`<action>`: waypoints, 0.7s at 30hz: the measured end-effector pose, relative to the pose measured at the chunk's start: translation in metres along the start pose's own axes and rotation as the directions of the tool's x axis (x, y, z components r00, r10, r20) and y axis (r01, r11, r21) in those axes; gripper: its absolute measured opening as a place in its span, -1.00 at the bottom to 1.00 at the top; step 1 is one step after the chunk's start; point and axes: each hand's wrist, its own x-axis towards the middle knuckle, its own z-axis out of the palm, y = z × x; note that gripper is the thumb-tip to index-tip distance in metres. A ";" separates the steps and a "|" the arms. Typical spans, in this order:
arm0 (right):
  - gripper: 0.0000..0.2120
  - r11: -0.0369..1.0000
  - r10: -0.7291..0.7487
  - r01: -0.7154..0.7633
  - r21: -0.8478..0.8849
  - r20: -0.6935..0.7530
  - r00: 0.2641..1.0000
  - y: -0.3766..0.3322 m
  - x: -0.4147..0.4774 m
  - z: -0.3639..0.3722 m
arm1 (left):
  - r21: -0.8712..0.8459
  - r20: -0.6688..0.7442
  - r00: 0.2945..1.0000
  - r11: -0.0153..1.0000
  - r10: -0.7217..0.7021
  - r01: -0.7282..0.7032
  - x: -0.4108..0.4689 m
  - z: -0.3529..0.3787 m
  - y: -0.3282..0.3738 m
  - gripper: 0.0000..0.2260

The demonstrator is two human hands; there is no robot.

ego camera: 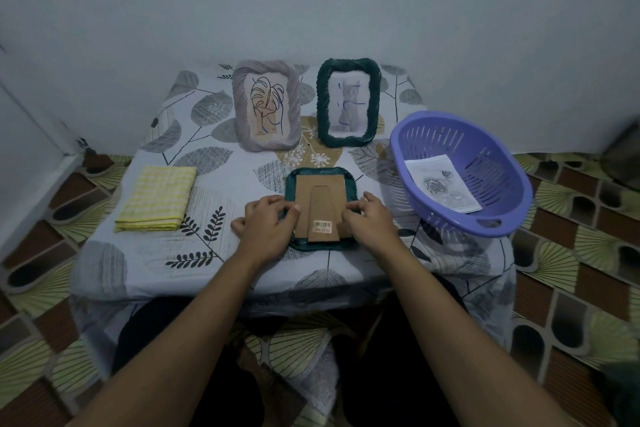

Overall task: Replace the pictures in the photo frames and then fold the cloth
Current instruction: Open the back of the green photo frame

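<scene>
Left hand (268, 222) and right hand (369, 220) down on the face-down dark green twisted-rim photo frame (313, 247), one at each long edge of its brown cardboard backing (320, 189). Fingertips of both curled in and apparently pinching that edge, left thumb splayed out to the side. Whether lifting the board out or seating it: cannot tell.

Likely trouble from here: an uneven pull or push, one side ahead of the other, jamming the board askew in the recess or creasing a corner. Also possible: bending or tearing the cardboard prop leg (322, 215), flat down the middle between the two hands, if snagged by a finger. Any retaining tabs hidden under the fingers, so some risk of forcing against one unseen. Light frame on a loose leaf-print tablecloth (207, 253), hence apt to slide under a sideways shove.

Pose: both forearms reaching forward from the bottom, converging slightly, wrists low, knuckles up, palms down.

Further out: yellow checked cloth (156, 198), lying flat and folded, well to the left, untouched. To the right, purple slotted plastic basket (457, 227) with a printed rose picture (443, 184) inside. At the back, upright, mauve ribbed frame (294, 104) with a line-drawn leaf, and beside it upright dark green frame (323, 104) with a grey cat picture.
</scene>
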 end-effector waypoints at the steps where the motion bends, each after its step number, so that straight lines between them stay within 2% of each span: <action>1: -0.72 1.000 -0.003 0.003 0.018 -0.002 1.000 0.001 0.002 0.000 | -0.008 -0.002 1.000 1.000 -0.002 0.002 0.001 0.000 -0.001 -0.70; 10: -0.85 0.996 -0.026 0.041 0.085 -0.178 0.984 -0.006 0.002 0.003 | -0.026 -0.020 1.000 1.000 -0.007 0.006 0.003 0.001 -0.003 -0.61; 13: -0.79 0.995 -0.003 0.021 0.101 -0.178 0.984 -0.008 0.003 0.005 | -0.030 -0.019 1.000 0.999 -0.014 0.014 0.004 0.002 -0.004 -0.61; 17: -0.88 0.993 -0.018 0.037 0.111 -0.165 0.986 -0.008 0.004 0.001 | -0.031 -0.016 1.000 0.999 -0.016 0.016 0.004 0.003 -0.003 -0.61; 21: -0.90 0.982 -0.004 0.029 0.186 -0.134 0.991 -0.008 0.008 -0.002 | -0.050 -0.017 1.000 0.999 -0.020 0.019 0.003 0.003 -0.003 -0.61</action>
